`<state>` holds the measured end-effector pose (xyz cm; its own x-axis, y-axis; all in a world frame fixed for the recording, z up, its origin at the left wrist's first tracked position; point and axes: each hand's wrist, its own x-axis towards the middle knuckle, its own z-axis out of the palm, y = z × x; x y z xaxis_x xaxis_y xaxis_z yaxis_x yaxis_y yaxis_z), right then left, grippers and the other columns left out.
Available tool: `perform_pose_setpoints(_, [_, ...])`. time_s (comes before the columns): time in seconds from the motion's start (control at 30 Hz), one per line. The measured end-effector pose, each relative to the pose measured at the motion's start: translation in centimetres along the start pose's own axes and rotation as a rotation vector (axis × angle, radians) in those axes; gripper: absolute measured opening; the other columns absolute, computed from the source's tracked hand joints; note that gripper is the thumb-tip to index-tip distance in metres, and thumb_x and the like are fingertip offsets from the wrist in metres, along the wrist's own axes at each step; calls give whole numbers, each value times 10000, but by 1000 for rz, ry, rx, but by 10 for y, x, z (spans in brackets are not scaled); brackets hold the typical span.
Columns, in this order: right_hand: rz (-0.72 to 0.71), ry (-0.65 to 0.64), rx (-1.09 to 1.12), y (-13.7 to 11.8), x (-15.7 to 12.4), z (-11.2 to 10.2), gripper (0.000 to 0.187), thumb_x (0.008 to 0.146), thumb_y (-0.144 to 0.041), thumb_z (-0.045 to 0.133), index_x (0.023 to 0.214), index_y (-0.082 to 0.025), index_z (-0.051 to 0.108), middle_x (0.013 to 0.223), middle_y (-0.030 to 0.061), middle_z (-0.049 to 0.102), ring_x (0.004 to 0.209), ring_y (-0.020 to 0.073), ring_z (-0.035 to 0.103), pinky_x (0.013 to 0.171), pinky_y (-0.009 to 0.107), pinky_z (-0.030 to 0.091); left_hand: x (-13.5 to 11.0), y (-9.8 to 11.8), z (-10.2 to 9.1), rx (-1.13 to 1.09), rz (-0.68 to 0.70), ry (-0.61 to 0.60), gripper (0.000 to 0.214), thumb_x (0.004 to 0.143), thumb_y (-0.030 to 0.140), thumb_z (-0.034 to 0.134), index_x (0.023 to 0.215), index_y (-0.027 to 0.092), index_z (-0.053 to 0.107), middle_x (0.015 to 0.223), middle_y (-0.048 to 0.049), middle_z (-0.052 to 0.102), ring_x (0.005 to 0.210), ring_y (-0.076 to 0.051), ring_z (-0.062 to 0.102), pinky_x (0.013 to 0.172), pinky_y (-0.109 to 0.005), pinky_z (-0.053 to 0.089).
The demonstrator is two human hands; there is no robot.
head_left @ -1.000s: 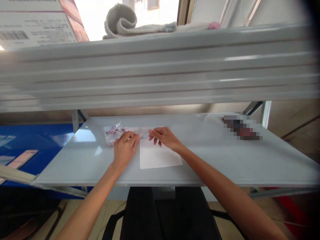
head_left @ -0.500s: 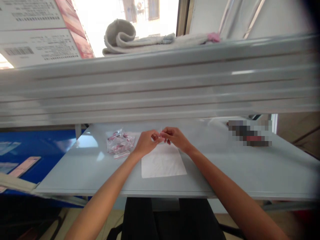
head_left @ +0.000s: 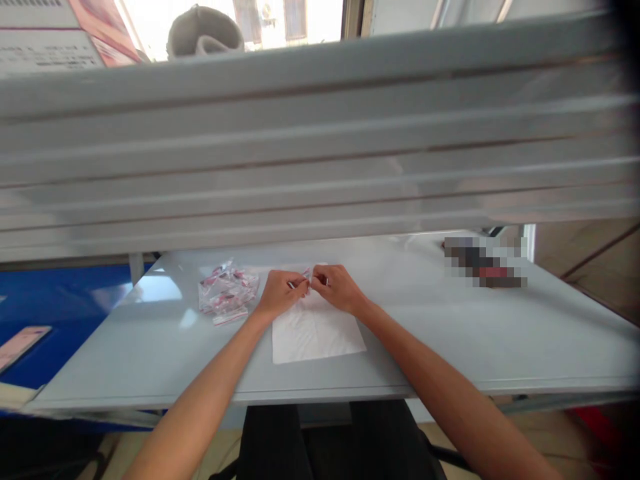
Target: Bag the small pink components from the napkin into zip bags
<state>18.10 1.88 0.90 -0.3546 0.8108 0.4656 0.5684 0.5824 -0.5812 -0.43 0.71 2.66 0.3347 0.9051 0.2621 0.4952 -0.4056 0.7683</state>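
Head view | left hand [head_left: 280, 293] and right hand [head_left: 337, 288] had closed grips, pinching a tiny pink strip [head_left: 305, 274] | strip was held above white paper [head_left: 315, 337] on the worktop [head_left: 450, 347] | pile of clear pink bags [head_left: 227, 291] sat close, easy to reach

The small pink-and-clear piece [head_left: 305, 273] at the grip is mostly hidden by the fingers of the left hand [head_left: 280, 293] and the right hand [head_left: 337, 289], so its shape cannot be made out, nor which hand holds it. Left of the grip, the contents of the heap of clear packets [head_left: 227, 291] are too small to tell. Far right of the grip, a pixelated patch [head_left: 485, 263] blurs out whatever lies there. Well above the grip, a blurred pale shelf beam [head_left: 310, 140] hides much of the view, covering most of a rolled grey cloth [head_left: 203, 33] and cutting off a printed carton [head_left: 50, 33], which the top edge also crops.
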Motion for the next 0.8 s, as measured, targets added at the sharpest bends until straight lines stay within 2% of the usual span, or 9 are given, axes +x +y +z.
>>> perform_pose_setpoints(0.13, [89,91,-3,-1,-1,-3,246,783,-205,524,557,-202,427,525,-20,496,521,103,413,564,262,293,3,-2,0,220,1,227,222,800,254,622,600,178,679,585,-14,667,565,-148,602,606,-275,445])
perform_pose_setpoints(0.2, [134,142,22,-3,-1,-4,215,773,-217,539,583,-208,438,536,-20,522,520,106,449,558,252,327,3,-1,3,229,14,243,190,812,251,619,653,185,699,637,-17,700,572,-146,604,618,-276,452])
perform_pose_setpoints(0.3, [206,190,132,-7,-1,-1,83,793,-269,572,762,-209,524,622,-15,620,540,120,554,529,221,398,-1,1,11,247,125,203,165,826,235,607,695,195,698,690,-20,718,588,-136,598,636,-268,456])
perform_pose_setpoints(0.43, [264,166,296,-5,-2,2,146,842,-293,530,912,-186,601,671,11,678,496,131,626,417,193,425,-5,3,19,270,254,262,154,819,215,610,673,195,654,633,-8,659,595,-131,569,643,-261,441])
perform_pose_setpoints(0.5, [263,184,359,-2,-3,1,180,844,-287,522,909,-167,639,664,26,684,497,145,652,390,193,435,-4,1,18,194,281,281,141,839,229,608,711,195,658,684,-19,663,671,-148,595,686,-268,458])
perform_pose_setpoints(0.57, [258,210,454,2,-3,-1,197,840,-289,522,890,-154,656,662,36,683,519,165,677,380,202,453,-2,-3,13,38,256,299,105,867,272,614,857,199,688,882,-55,707,867,-184,639,804,-296,488])
perform_pose_setpoints(0.67, [240,182,643,4,-1,-4,202,836,-320,554,868,-147,653,691,47,690,548,178,691,376,217,475,1,-10,5,-268,96,328,283,868,340,659,1119,208,657,1208,-101,673,1165,-230,599,978,-353,467])
perform_pose_setpoints(0.73, [227,130,743,3,-1,-5,231,834,-359,593,895,-147,663,706,43,694,555,167,684,387,217,484,2,-14,1,-478,-32,260,383,868,384,677,1195,192,624,1229,-122,671,1141,-240,624,953,-376,487])
perform_pose_setpoints(0.8, [220,90,810,2,-1,-5,264,830,-390,621,931,-151,673,715,36,697,570,156,678,402,210,488,3,-16,-1,-644,-124,184,457,843,410,717,1217,169,611,1138,-125,700,978,-229,676,825,-371,531])
